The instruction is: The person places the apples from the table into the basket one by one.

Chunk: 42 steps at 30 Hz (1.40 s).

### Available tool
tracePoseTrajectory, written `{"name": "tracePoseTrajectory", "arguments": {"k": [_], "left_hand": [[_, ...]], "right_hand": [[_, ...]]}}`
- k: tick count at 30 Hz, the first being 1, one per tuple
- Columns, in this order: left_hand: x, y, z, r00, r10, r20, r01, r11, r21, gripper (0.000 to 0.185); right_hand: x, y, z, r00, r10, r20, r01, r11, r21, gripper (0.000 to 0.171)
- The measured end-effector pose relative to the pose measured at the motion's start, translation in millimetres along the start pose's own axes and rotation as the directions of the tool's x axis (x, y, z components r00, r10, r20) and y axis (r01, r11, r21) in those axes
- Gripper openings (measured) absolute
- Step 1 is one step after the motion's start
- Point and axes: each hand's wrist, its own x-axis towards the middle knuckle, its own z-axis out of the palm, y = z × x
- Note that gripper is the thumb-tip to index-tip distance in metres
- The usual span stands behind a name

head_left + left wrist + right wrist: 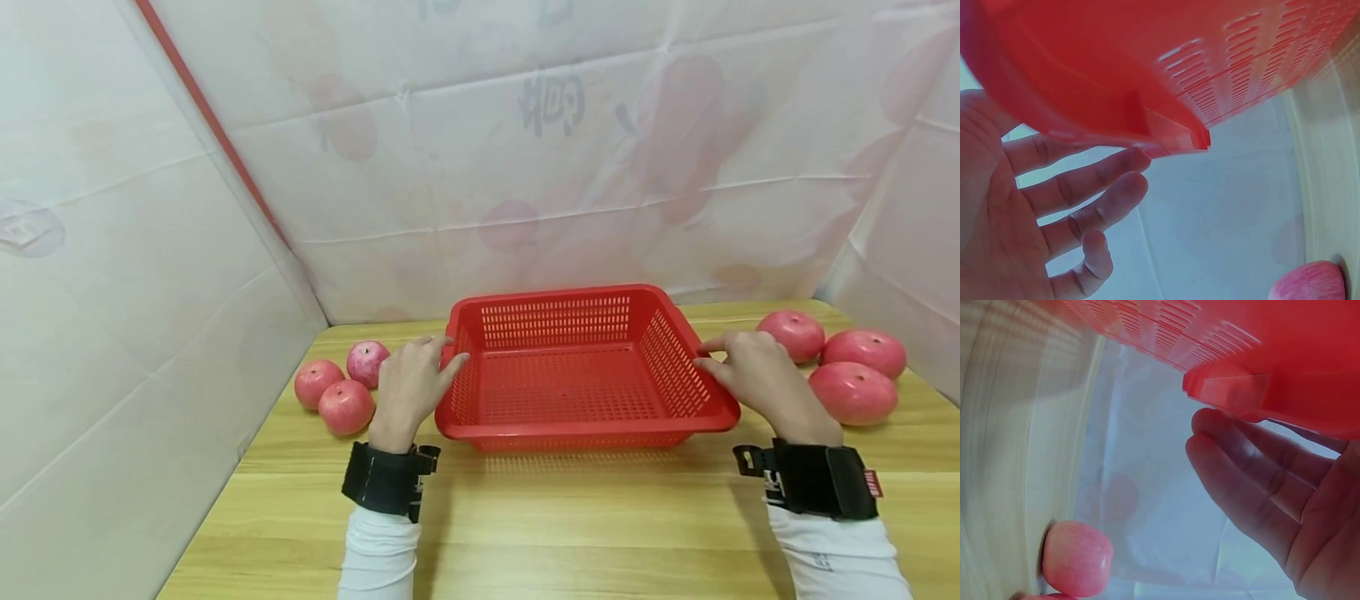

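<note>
Motion-blurred basket point(1147, 62) in wrist views

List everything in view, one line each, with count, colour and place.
basket: one, red, slotted, empty, middle of the table.
left apples: three, pink-red, on the table left of the basket.
right apples: three, pink-red, on the table right of the basket.
table: one, light wood, under everything.
backdrop: white sheet with faint prints, behind and at both sides.
left hand: at the basket's left rim, black wrist strap, white sleeve.
right hand: at the basket's right rim, black wrist strap, white sleeve.
</note>
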Motion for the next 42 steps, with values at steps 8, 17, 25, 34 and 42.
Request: {"name": "tracePoseTrajectory", "arguments": {"k": [8,17,25,34,42], "left_hand": [[0.5,-1.4,-0.6,1.0,-0.01,0.015,0.01,1.0,-0.006,0.038],[-5.4,-28.0,-10.5,0.995,-0.084,-0.051,0.084,0.996,-0.018,0.033],[-7.4,-45.4,-12.9,0.984,-0.169,-0.047,0.167,0.985,-0.044,0.034],[-9.9,-59.8,-9.5,0.965,-0.256,-0.056,0.254,0.966,-0.042,0.04],[-12.9,-71.1,-3.8,0.932,-0.363,0.009,0.363,0.93,-0.049,0.04]], "right_hand": [[1,0,2,0.999,-0.031,-0.043,0.03,0.999,-0.011,0.027],[2,2,2,0.998,-0.041,-0.055,0.039,0.999,-0.022,0.026],[1,1,0,0.999,-0.032,-0.039,0.032,0.999,-0.007,0.028],[1,1,1,0.999,-0.025,-0.03,0.025,1.0,0.002,0.028],[1,1,1,1.0,-0.013,-0.015,0.013,1.0,0.0,0.03]]}}
